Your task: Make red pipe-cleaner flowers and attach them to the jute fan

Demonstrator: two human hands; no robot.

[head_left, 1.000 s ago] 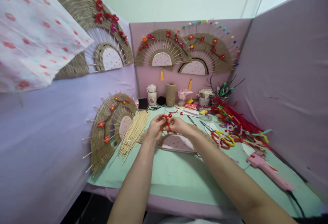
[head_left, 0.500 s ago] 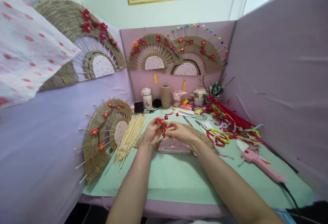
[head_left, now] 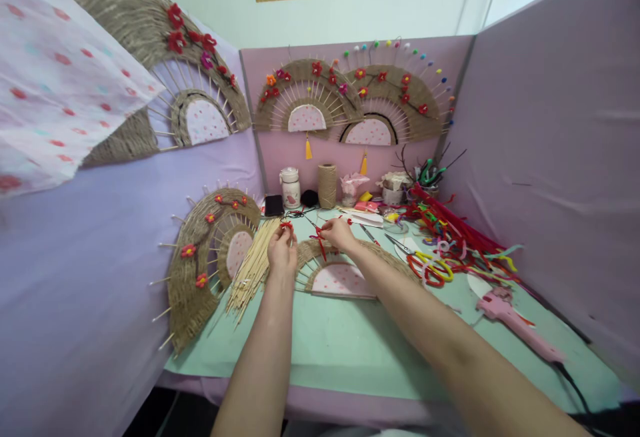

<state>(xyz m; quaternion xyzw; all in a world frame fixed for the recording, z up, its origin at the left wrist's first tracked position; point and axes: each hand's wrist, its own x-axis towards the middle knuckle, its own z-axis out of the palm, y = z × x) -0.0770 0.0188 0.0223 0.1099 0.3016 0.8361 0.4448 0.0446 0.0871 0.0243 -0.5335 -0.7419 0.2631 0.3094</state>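
Observation:
My left hand [head_left: 283, 250] is closed in a pinch on a small red pipe-cleaner flower [head_left: 287, 225], held just above the bundle of bamboo sticks [head_left: 254, 265]. My right hand [head_left: 339, 233] is closed on a bent red pipe cleaner [head_left: 320, 242] that hangs down from its fingers. Both hands hover over a jute-woven fan [head_left: 336, 271] with a pink spotted centre, which lies flat on the green mat [head_left: 350, 343]. The two hands are a short gap apart.
A finished fan [head_left: 207, 257] leans against the left wall; more fans hang on the walls. Twine spool [head_left: 327, 185], a jar [head_left: 291, 187] and small pots stand at the back. Scissors [head_left: 425, 265], a heap of coloured pipe cleaners [head_left: 460, 240] and a pink glue gun [head_left: 517, 327] lie on the right.
My hands were together working one red piece. Now they have parted: the left went left with the small flower, the right moved back and right with the pipe cleaner.

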